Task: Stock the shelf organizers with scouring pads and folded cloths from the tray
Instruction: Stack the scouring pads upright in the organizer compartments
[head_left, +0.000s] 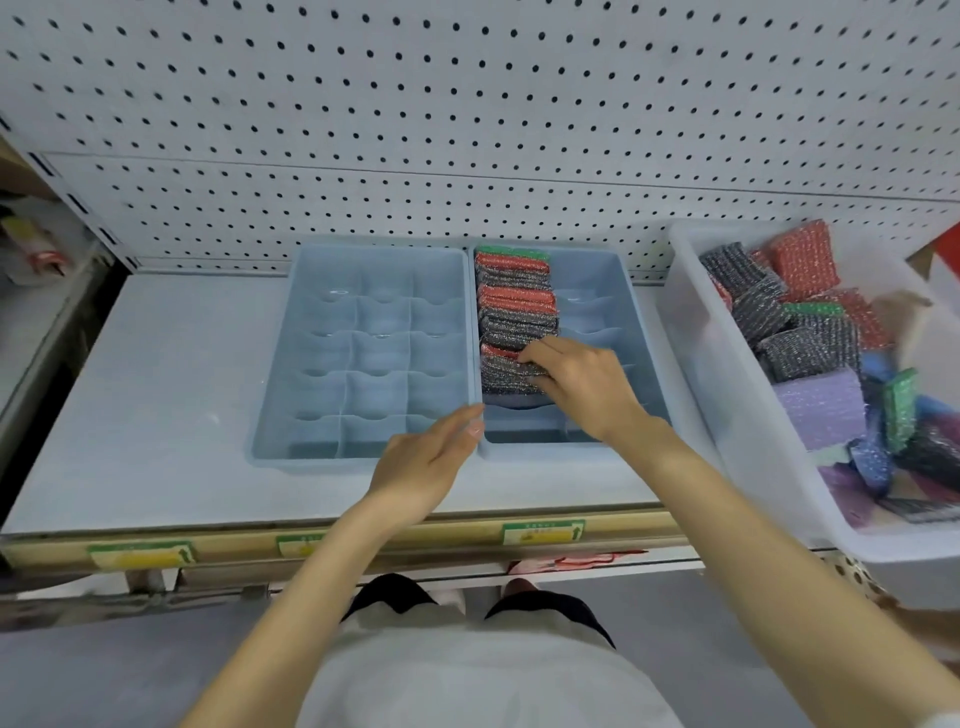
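Two blue divided organizers stand side by side on the shelf. The left organizer (280, 395) has bare compartments. The right organizer (618, 280) holds a row of red, green and dark scouring pads (514, 306) upright in its left column. My right hand (582, 384) rests inside that organizer, fingers pinched on a dark scouring pad (506, 371) at the near end of the row. My left hand (431, 462) hovers at the front of the wall between the two organizers, fingers apart, holding nothing. A white tray (727, 384) at the right holds more pads and folded purple cloths (821, 405).
A white pegboard (467, 130) backs the shelf (145, 395). Price labels (543, 532) line the shelf's front edge. A neighbouring shelf bay with blurred items (36, 249) lies at the far left. The tray overhangs the shelf edge at the right.
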